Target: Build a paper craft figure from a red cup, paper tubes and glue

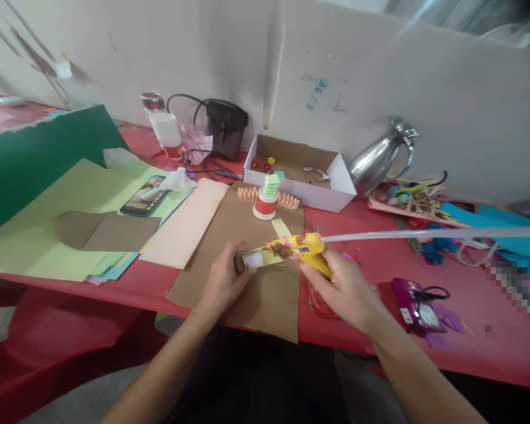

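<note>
My right hand [342,288] is wrapped round a yellow glue gun [311,250], with a long clear glue stick [406,235] running out of its back to the right. The gun's nozzle points left, close to a small box-like piece [252,259] with a pale inside and a yellow strip. My left hand [223,277] grips the dark left end of that piece. Brown cardboard [265,306] lies beneath both hands. Beyond them a paper cup figure [265,206] stands upright, with a red band, pleated peach paper at its sides and folded green paper on top.
A white box [320,197] with small parts stands at the back, beside a steel jug [382,156]. Coloured paper [35,235] and a phone [143,196] lie left. A purple device [417,306] with a cable sits right. A dark bag [227,126] leans against the wall.
</note>
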### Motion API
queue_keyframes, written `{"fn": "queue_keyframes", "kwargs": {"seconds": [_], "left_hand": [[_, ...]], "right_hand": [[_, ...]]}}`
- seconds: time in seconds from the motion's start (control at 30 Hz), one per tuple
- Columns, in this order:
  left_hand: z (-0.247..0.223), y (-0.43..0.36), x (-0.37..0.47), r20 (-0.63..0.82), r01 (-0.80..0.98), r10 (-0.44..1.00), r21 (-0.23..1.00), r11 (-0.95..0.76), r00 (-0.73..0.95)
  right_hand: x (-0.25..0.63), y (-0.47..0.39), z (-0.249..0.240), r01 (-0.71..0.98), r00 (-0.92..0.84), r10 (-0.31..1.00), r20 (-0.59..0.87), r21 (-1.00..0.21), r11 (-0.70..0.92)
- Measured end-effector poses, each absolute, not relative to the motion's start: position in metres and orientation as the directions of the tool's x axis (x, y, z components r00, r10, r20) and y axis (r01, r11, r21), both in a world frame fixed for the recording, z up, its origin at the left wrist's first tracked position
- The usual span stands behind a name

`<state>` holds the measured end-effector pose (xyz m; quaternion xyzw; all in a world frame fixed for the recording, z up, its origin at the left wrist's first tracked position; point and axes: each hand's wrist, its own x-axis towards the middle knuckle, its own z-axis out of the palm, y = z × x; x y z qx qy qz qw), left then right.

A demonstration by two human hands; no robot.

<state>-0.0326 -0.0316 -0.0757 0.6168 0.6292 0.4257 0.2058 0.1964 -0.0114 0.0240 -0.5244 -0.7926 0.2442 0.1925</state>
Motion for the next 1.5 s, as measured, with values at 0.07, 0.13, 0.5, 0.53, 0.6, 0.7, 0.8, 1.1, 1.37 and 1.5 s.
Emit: {"fn": "queue_keyframes", "kwargs": {"seconds": [0.07,0.13,0.5,0.53,0.6,0.7,0.8,1.1,1.37,1.5], "left_hand": [[-0.076,-0.031,-0.032,0.277,0.603,0.949,0.786,-0.134,-0.149],[-0.076,-0.031,-0.032,0.285,0.602,0.947,0.786,-0.142,-0.148],[-0.078,-0.032,-0.031,0.274,0.596,0.951,0.791,-0.137,-0.145],[-0.078,-0.032,-0.030,0.276,0.600,0.950,0.788,-0.138,-0.144],[-0.079,-0.032,-0.030,0.279,0.606,0.949,0.784,-0.138,-0.145],[-0.080,-0.032,-0.030,0.279,0.613,0.949,0.779,-0.133,-0.149],[-0.080,-0.031,-0.030,0.271,0.616,0.951,0.778,-0.125,-0.149],[-0.080,-0.031,-0.029,0.275,0.625,0.949,0.771,-0.121,-0.156],[-0.079,-0.032,-0.029,0.272,0.630,0.951,0.767,-0.123,-0.146],[-0.079,-0.032,-0.028,0.291,0.637,0.945,0.759,-0.134,-0.148]], "right_hand": [[0.192,-0.010,0.023,0.728,-0.425,0.905,0.025,-0.585,0.357],[0.186,-0.009,0.020,0.724,-0.455,0.891,-0.011,-0.587,0.362],[0.167,0.001,0.020,0.751,-0.459,0.881,-0.117,-0.581,0.314],[0.166,0.002,0.019,0.753,-0.458,0.881,-0.115,-0.576,0.317],[0.164,0.003,0.019,0.756,-0.461,0.881,-0.103,-0.566,0.330],[0.163,0.003,0.019,0.776,-0.461,0.881,-0.106,-0.531,0.342],[0.166,0.004,0.019,0.801,-0.447,0.888,-0.107,-0.488,0.345],[0.162,0.001,0.026,0.839,-0.441,0.892,-0.104,-0.402,0.367],[0.164,0.003,0.025,0.857,-0.412,0.906,-0.093,-0.377,0.351],[0.164,0.003,0.025,0.852,-0.420,0.901,-0.107,-0.389,0.351]]}}
